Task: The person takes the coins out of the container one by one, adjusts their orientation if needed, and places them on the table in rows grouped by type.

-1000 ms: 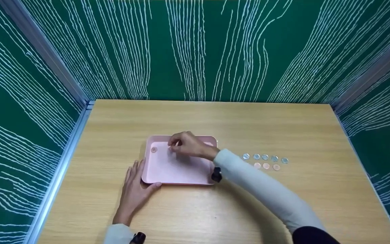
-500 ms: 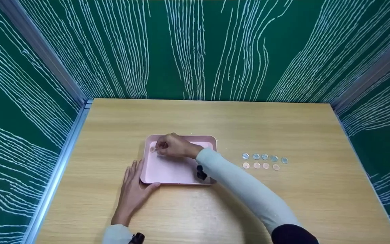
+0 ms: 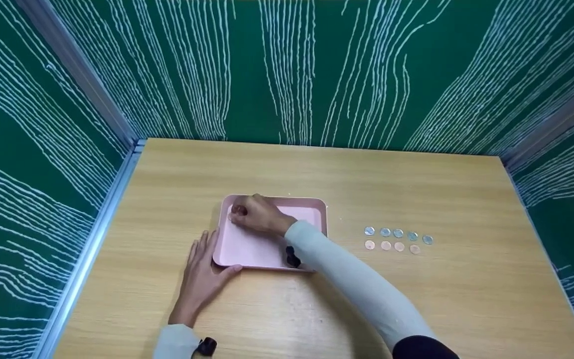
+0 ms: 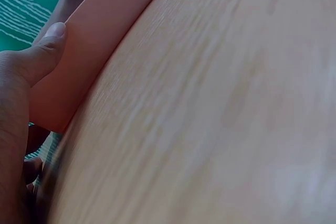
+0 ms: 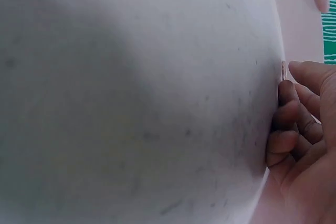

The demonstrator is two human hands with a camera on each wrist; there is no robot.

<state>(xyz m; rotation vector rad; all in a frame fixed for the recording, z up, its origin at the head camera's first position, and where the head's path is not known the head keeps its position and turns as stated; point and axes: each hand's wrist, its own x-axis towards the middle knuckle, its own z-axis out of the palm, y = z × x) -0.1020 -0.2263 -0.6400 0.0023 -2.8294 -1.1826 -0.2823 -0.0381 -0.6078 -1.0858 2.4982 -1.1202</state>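
Observation:
A shallow pink tray point(image 3: 252, 252) rests on the wooden table. Inside its far left corner, my right hand point(image 3: 257, 213) reaches down with curled fingers. A copper-coloured coin point(image 5: 283, 70) shows edge-on in the right wrist view, between the thumb tip and a curled fingertip; I cannot tell whether they pinch it. In the head view, those fingertips mostly cover the coin. My left hand point(image 3: 202, 271) braces the tray's near left corner, fingers straight along its left side. Its thumb point(image 4: 50, 45) lies against the tray's near wall in the left wrist view.
Right of the tray, a row of several silver coins point(image 3: 398, 233) lies on the table point(image 3: 366, 184). Nearer the person is a row of several copper-coloured coins point(image 3: 399, 247). Green walls point(image 3: 247, 75) with white lines stand at the back and sides.
My right hand has moved left across the tray to the coin in its corner, and its fingertips now cover most of that coin. The left hand keeps its place at the tray.

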